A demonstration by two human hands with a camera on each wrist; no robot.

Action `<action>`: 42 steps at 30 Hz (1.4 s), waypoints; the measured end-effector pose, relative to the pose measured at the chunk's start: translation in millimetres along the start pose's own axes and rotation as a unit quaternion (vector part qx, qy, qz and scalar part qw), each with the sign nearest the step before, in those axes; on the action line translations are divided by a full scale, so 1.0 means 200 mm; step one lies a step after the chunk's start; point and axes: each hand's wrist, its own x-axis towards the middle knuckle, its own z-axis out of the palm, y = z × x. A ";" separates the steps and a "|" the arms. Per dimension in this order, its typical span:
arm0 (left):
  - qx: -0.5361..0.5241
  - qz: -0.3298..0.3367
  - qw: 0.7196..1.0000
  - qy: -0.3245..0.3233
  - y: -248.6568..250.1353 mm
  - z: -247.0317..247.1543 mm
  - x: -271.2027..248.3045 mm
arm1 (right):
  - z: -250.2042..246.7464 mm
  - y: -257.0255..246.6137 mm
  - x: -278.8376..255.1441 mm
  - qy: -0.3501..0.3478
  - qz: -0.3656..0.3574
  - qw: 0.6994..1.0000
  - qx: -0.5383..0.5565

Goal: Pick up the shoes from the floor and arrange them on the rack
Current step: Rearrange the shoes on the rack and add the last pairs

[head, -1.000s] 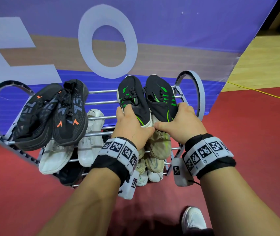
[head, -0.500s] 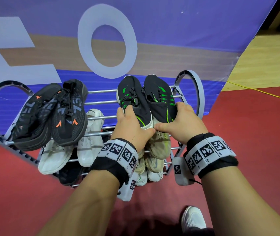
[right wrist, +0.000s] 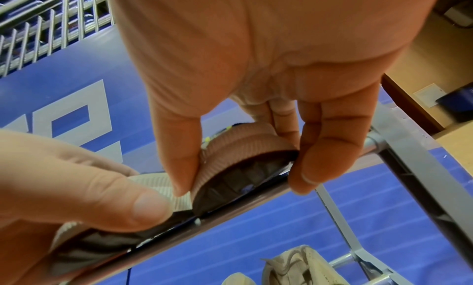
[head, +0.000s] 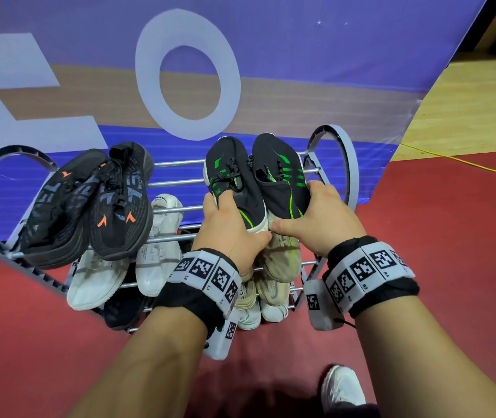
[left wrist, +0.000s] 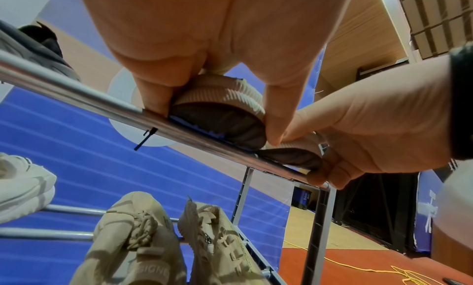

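Two shoes: black knit pair with green stripes [head: 255,182], side by side on the top tier of the grey metal-bar rack [head: 177,184], right end.
Left hand [head: 228,233]: fingers curled round left shoe's heel.
Right hand [head: 322,220]: fingers pinching right shoe's heel.

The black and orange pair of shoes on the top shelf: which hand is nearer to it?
Left. The left hand grips a green-striped shoe just right of the black and orange pair; the right hand holds the other shoe, farther right.
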 end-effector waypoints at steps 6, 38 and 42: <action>0.004 -0.001 1.000 -0.003 -0.02 0.00 0.02 | 0.00 0.01 -0.01 -0.008 -0.002 1.000 0.003; -0.056 0.048 0.992 0.098 -0.16 -0.62 -0.18 | -0.18 -0.42 -0.23 0.054 -0.113 0.990 0.065; -0.094 -0.001 0.982 0.165 -0.33 -0.90 -0.27 | -0.04 -0.68 -0.29 -0.005 -0.140 0.974 0.179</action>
